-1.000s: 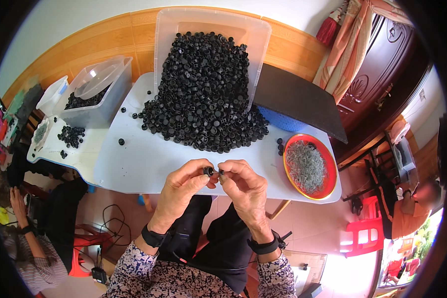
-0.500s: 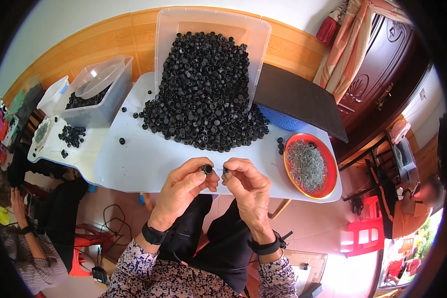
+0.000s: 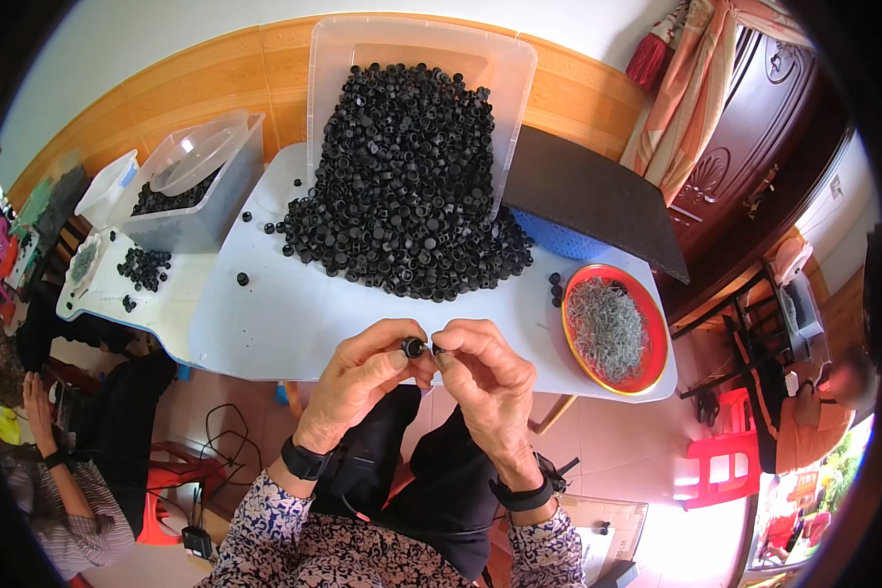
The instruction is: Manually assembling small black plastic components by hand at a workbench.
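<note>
My left hand (image 3: 365,380) pinches a small black round plastic cap (image 3: 414,348) between thumb and fingers, its round end showing. Close against it, my right hand (image 3: 488,377) grips a smaller dark piece (image 3: 438,350), mostly covered by the fingertips. Both hands are held over the table's near edge, and the two pieces nearly meet; whether they touch I cannot tell. Beyond the hands, a large heap of black plastic caps (image 3: 402,196) spills from a tipped clear bin (image 3: 328,69). At the right, a red bowl (image 3: 664,343) holds many thin grey metal pieces (image 3: 606,331).
A dark flat board (image 3: 598,196) lies over a blue basket (image 3: 559,235) at the back right. Several loose caps dot the white table (image 3: 265,333). On the left stand another clear bin (image 3: 206,211) and a seated person (image 3: 78,514). Another person (image 3: 813,421) sits far right.
My right hand has moved slightly left, bringing its small piece up to the cap. The cap in my left hand has turned and shifted slightly lower and to the right.
</note>
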Demonstrator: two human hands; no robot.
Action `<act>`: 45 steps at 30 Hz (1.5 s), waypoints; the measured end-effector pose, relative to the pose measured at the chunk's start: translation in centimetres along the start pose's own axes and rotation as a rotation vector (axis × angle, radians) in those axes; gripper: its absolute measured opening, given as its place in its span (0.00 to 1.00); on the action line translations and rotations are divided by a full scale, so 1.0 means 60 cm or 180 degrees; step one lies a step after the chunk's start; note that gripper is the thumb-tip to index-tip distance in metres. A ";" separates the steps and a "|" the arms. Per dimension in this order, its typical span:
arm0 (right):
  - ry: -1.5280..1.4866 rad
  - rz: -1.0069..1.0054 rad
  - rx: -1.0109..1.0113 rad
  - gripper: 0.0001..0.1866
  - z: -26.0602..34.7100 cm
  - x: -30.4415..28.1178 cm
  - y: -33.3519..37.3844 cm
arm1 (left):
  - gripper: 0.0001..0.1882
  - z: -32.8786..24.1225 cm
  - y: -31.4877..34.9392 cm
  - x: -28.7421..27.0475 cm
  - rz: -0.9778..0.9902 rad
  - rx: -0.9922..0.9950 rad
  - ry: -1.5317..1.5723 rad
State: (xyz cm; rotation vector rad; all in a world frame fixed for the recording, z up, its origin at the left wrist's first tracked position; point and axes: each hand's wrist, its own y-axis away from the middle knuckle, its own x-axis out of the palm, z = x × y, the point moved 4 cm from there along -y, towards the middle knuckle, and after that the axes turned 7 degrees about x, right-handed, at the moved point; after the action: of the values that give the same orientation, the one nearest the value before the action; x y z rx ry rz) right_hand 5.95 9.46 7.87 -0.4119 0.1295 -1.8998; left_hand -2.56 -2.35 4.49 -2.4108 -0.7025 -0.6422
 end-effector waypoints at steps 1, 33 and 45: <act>0.0050 0.0002 -0.0019 0.12 0.000 0.000 0.000 | 0.17 0.000 0.000 0.000 -0.0015 -0.0032 -0.0046; 0.1256 -0.0503 -0.0555 0.11 -0.013 0.001 0.002 | 0.14 -0.014 0.003 0.001 -0.0484 -0.0023 -0.1334; 0.0807 -0.0401 -0.0393 0.10 -0.027 0.017 -0.003 | 0.13 -0.018 0.000 0.007 -0.0031 0.0331 -0.1348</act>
State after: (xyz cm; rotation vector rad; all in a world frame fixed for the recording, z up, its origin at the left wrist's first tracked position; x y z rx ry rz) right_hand 4.94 8.39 6.64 -0.2649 0.3986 -2.0700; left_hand -2.58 -2.84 5.51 -2.4679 -0.8914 -0.0885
